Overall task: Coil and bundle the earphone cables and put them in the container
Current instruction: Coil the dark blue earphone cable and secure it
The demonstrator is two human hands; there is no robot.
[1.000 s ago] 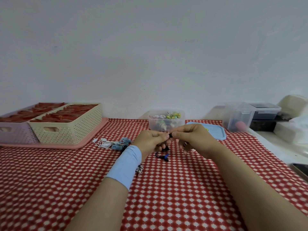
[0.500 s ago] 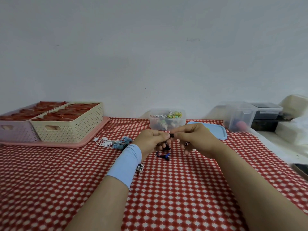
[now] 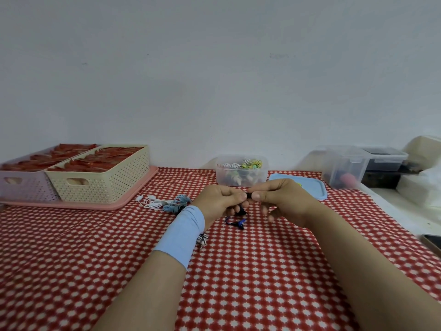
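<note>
My left hand [image 3: 220,201] and my right hand [image 3: 278,199] meet above the checked cloth and pinch a dark earphone cable [image 3: 249,195] between thumbs and fingers. Its blue and black end [image 3: 236,222] hangs down to the cloth below them. Behind the hands stands a clear container [image 3: 241,176] with several coiled earphones inside. A white earphone cable [image 3: 152,203] and a light blue one [image 3: 177,204] lie loose to the left. A striped cable [image 3: 202,240] peeks out under my left wrist.
The container's blue lid [image 3: 310,187] lies right of it. A cream basket [image 3: 100,177] and a lilac basket [image 3: 21,185] of red items sit on a pink tray [image 3: 95,206] at the left. Clear storage boxes [image 3: 343,166] stand at the right. A phone [image 3: 432,243] lies at the right edge.
Both hands have stayed together on the dark cable, with only small finger shifts. The view has tilted slightly.
</note>
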